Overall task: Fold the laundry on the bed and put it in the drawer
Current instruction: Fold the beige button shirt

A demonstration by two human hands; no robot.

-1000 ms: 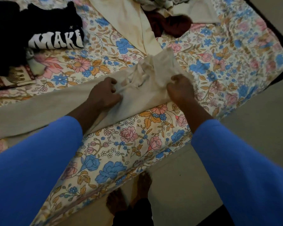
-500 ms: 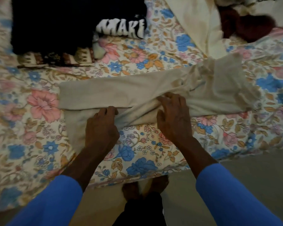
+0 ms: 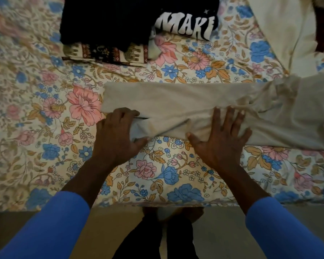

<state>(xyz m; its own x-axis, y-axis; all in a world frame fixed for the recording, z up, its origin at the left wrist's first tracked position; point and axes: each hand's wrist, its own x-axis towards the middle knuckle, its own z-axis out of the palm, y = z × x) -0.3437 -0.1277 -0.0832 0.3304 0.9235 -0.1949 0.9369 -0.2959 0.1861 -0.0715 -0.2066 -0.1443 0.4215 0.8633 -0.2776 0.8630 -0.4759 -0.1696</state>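
Two blue sleeves (image 3: pixel 45 230) reach over the flowered sheet (image 3: pixel 157 176). The left hand (image 3: pixel 118 135) curls fingers and thumb round the near leg end of the beige trousers (image 3: pixel 176 101), which lie across the bed. The right hand (image 3: pixel 221 141) presses flat on them, fingers spread. Beyond lie a patterned cloth (image 3: pixel 108 53), a black shirt (image 3: pixel 185 25) and a cream garment (image 3: pixel 288 34).

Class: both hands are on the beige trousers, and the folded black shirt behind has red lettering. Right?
No: the head view shows white lettering on the black shirt, not red. Left hand and right hand are on the beige trousers.
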